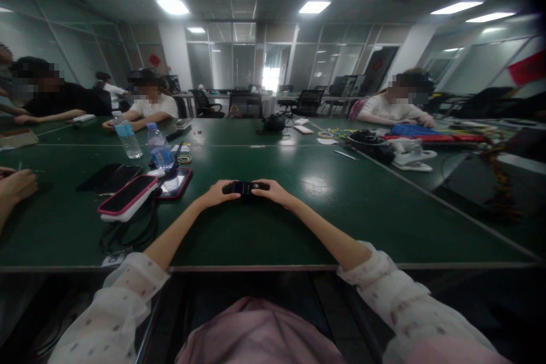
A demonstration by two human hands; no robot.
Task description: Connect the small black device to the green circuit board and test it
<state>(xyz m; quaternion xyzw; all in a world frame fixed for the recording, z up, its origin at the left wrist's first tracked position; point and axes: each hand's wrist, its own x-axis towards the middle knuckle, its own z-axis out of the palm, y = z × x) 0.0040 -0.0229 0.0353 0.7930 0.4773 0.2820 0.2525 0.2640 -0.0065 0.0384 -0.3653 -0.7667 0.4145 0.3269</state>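
Note:
Above the green table (277,227), in front of my body, both hands hold one small black device (244,188) with a little dark screen, much like a smartwatch. My left hand (216,194) is closed on its left end, thumb along the lower edge. On the right end, my right hand (273,192) grips it in the same way. The fingertips behind the device are hidden. Left of my left hand lie a phone with a pink edge (130,194) on a white block and a pink-framed tablet-like device (175,183).
Two water bottles (160,148) stand at the left, near dark flat phones (119,178) and black cables (130,233). Another person's hand (17,186) rests at the left edge. Across the table are several people, a black bundle (274,122), a pen (346,154) and a white device (412,154).

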